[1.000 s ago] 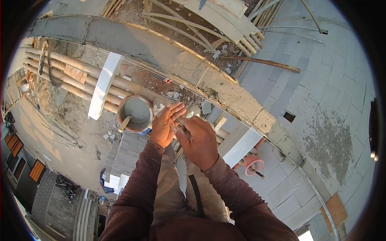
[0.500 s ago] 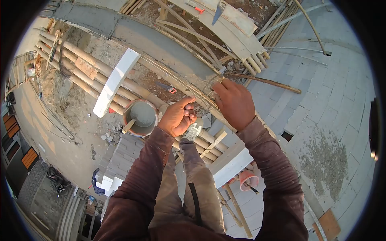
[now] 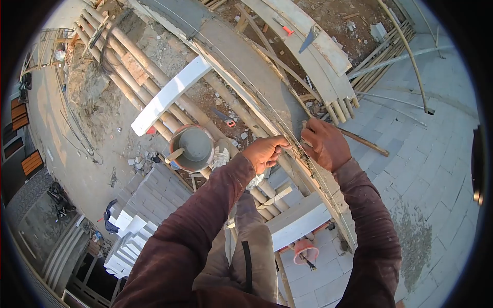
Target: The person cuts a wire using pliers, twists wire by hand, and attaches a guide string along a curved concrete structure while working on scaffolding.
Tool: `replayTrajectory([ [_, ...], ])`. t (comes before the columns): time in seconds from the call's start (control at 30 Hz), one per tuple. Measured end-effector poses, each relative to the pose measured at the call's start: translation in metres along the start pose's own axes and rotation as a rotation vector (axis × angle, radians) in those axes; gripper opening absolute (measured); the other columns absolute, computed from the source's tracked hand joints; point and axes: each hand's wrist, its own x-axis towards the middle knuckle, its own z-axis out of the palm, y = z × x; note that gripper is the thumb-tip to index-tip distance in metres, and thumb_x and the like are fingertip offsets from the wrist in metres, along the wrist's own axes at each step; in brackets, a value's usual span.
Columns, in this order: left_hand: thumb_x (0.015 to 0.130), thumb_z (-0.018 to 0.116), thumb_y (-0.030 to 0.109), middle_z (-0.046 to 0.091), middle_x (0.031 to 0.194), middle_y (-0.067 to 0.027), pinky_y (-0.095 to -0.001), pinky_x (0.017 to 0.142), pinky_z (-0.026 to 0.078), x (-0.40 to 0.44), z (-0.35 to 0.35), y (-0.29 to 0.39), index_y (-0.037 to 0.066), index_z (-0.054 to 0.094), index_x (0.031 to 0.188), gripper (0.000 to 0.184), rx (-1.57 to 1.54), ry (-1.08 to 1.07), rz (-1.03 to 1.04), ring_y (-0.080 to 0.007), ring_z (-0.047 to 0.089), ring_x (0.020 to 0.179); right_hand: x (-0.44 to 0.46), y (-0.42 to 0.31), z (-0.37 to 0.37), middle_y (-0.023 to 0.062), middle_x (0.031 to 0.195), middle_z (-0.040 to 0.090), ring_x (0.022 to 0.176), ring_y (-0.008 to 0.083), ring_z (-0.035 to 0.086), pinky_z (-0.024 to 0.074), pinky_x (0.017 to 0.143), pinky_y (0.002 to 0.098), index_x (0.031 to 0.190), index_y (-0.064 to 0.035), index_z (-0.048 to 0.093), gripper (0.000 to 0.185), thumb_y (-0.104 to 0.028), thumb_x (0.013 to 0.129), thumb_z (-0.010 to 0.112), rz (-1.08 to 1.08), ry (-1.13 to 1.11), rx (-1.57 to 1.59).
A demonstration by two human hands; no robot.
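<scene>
My left hand (image 3: 265, 154) is closed, thumb and forefinger pinched together beside the wall's near edge; whatever lies between them is too small to make out. Just to its right, my right hand (image 3: 327, 145) has its fingers curled down over the wall top, hiding what they grip. A thin pale string (image 3: 233, 64) stretches along the curved wall (image 3: 246, 56), passing by the fingers of both hands. Grey mortar covers the wall's top, with rough bits along the edge under my hands.
A bucket of grey mortar (image 3: 195, 147) with a handled tool stands left on bamboo poles (image 3: 149, 61). White blocks (image 3: 172, 95) bridge poles and wall. A handsaw (image 3: 224, 118) lies below. Boards (image 3: 318, 56) sit beyond the wall; a pink bucket (image 3: 306, 252) is lower right.
My view has shifted, so the surroundings sit differently. Both hands have moved right and lower in view, and my left hand is now closer to the wall's edge. The string now shows clearly.
</scene>
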Motion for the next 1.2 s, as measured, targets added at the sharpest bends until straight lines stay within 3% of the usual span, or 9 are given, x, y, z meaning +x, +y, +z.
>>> replayTrajectory([
  [0.17,0.087,0.063,0.023,0.05,0.078,0.0064,-0.0418,0.093,0.039,0.002,-0.029,-0.005,0.015,0.057,0.08,0.012,-0.294,-0.002,0.061,-0.0126,0.052,0.078,-0.006,0.014,-0.004,0.0102,0.095,0.053,0.085,0.0326,0.061,0.0508,0.072,0.0443,0.089,-0.0053,0.055,0.021,-0.015,0.078,0.07,-0.026,-0.001,-0.022],
  [0.37,0.089,0.058,0.02,0.055,0.084,-0.0006,-0.0459,0.087,0.053,-0.003,-0.067,-0.033,0.01,0.057,0.085,0.011,-0.244,0.207,0.125,-0.0176,0.06,0.082,-0.024,0.061,-0.003,0.0141,0.082,0.061,0.069,0.034,0.062,0.0498,0.065,0.0423,0.09,-0.0009,0.06,0.016,-0.014,0.087,0.069,0.572,0.484,0.252],
  [0.47,0.09,0.058,0.022,0.061,0.087,-0.0032,-0.0427,0.083,0.057,0.03,-0.084,-0.053,0.006,0.058,0.09,0.016,-0.122,0.313,0.107,-0.0189,0.066,0.084,-0.019,0.104,0.009,0.0162,0.077,0.067,0.071,0.0324,0.064,0.0505,0.068,0.0375,0.088,0.0006,0.064,0.02,-0.018,0.087,0.071,0.825,0.468,0.296],
  [0.67,0.092,0.061,0.026,0.065,0.094,-0.0048,-0.0368,0.083,0.054,0.065,-0.089,-0.066,0.006,0.061,0.102,0.022,-0.027,0.43,0.266,-0.0191,0.066,0.088,0.001,0.125,0.018,0.0159,0.084,0.072,0.078,0.0266,0.07,0.0522,0.074,0.0359,0.098,-0.0007,0.07,0.023,-0.02,0.084,0.073,0.786,0.493,0.373],
  [0.7,0.092,0.061,0.027,0.065,0.097,-0.0056,-0.0359,0.084,0.053,0.071,-0.089,-0.062,0.006,0.061,0.105,0.025,-0.023,0.402,0.315,-0.0193,0.066,0.091,-0.002,0.124,0.019,0.0169,0.104,0.071,0.093,0.0261,0.07,0.0534,0.08,0.0355,0.112,0.0014,0.066,0.035,-0.017,0.083,0.074,0.711,0.462,0.367],
  [0.83,0.093,0.064,0.029,0.064,0.112,-0.0079,-0.035,0.088,0.051,0.047,-0.076,-0.022,0.006,0.059,0.117,0.033,0.006,0.326,0.427,-0.0196,0.064,0.102,-0.02,0.091,0.004,0.0167,0.127,0.062,0.11,0.0275,0.064,0.0532,0.087,0.0363,0.129,0.002,0.055,0.051,-0.013,0.085,0.075,0.695,0.51,0.428],
  [0.9,0.095,0.063,0.029,0.062,0.117,-0.0087,-0.0355,0.091,0.05,0.025,-0.075,0.004,0.006,0.058,0.121,0.035,-0.239,0.23,0.447,-0.0201,0.062,0.107,-0.035,0.054,-0.021,0.0164,0.13,0.058,0.115,0.0276,0.062,0.0528,0.089,0.0368,0.134,0.0014,0.051,0.054,-0.011,0.087,0.074,0.71,0.533,0.541],
  [1.1,0.096,0.062,0.034,0.064,0.116,-0.0085,-0.0351,0.091,0.05,-0.011,-0.129,0.044,0.004,0.058,0.123,0.041,-0.064,0.404,0.549,-0.0196,0.064,0.105,-0.076,-0.095,-0.083,0.0138,0.117,0.062,0.103,0.0208,0.062,0.0505,0.085,0.0339,0.114,0.004,0.062,0.023,-0.005,0.093,0.063,0.67,0.863,0.618],
  [1.2,0.093,0.064,0.033,0.068,0.105,-0.0081,-0.0333,0.08,0.051,-0.011,-0.205,0.009,0.0,0.064,0.115,0.039,0.34,0.537,0.537,-0.017,0.067,0.093,-0.098,-0.157,-0.048,0.0143,0.097,0.065,0.09,0.0225,0.064,0.0503,0.082,0.0332,0.101,0.003,0.064,0.016,-0.003,0.087,0.067,0.564,0.744,0.783],
])
